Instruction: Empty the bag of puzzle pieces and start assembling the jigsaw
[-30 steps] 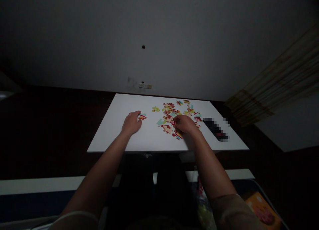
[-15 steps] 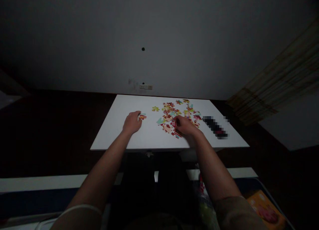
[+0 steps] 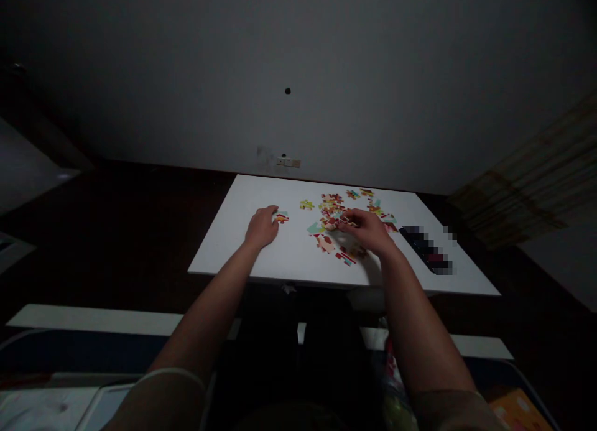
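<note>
The right hand [image 3: 370,231] pinches a puzzle piece [image 3: 344,220]; at its nine o'clock, the left hand [image 3: 262,227] rests, fingers parted, against striped pieces [image 3: 282,218].

1. I can read no text.
2. The pale mark on the puzzle piece [image 3: 344,220] in my right hand [image 3: 369,229] is too small to read.
3. The dark object [image 3: 424,247] near the table's [image 3: 298,260] right edge is pixelated.

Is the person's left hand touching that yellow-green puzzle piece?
No, the flat yellow-green puzzle piece lies apart from the bare left hand, on the white rectangular tabletop.
</note>
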`<state>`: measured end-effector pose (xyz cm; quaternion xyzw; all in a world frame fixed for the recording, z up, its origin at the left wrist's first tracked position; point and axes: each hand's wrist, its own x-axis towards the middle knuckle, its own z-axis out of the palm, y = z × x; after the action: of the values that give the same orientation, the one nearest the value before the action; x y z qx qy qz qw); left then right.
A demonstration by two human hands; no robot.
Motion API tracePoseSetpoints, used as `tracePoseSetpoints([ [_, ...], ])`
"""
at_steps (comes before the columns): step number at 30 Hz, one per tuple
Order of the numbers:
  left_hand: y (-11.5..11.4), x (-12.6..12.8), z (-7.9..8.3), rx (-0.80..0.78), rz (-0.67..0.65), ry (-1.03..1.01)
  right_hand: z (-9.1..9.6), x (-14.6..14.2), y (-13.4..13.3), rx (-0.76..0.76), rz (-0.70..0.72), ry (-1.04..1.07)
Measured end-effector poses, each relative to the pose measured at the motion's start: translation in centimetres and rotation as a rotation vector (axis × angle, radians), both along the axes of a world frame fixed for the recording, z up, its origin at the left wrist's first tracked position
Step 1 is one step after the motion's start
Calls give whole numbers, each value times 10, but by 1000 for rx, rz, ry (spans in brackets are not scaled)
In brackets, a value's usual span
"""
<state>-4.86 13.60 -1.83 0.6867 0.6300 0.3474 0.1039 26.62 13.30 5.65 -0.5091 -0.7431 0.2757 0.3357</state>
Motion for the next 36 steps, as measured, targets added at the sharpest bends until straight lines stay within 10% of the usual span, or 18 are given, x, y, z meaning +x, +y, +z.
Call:
tracePoseSetpoints([
  [12, 8, -13, -9, -14, -108, -726, -48, -170, 18, -265, 22, 417],
  [24, 44, -66, 7, -196, -221, -264, -53, -160, 24, 195, 82, -374],
  [36, 34, -64, 20, -127, -226, 76, -60, -157, 28, 158, 34, -339],
])
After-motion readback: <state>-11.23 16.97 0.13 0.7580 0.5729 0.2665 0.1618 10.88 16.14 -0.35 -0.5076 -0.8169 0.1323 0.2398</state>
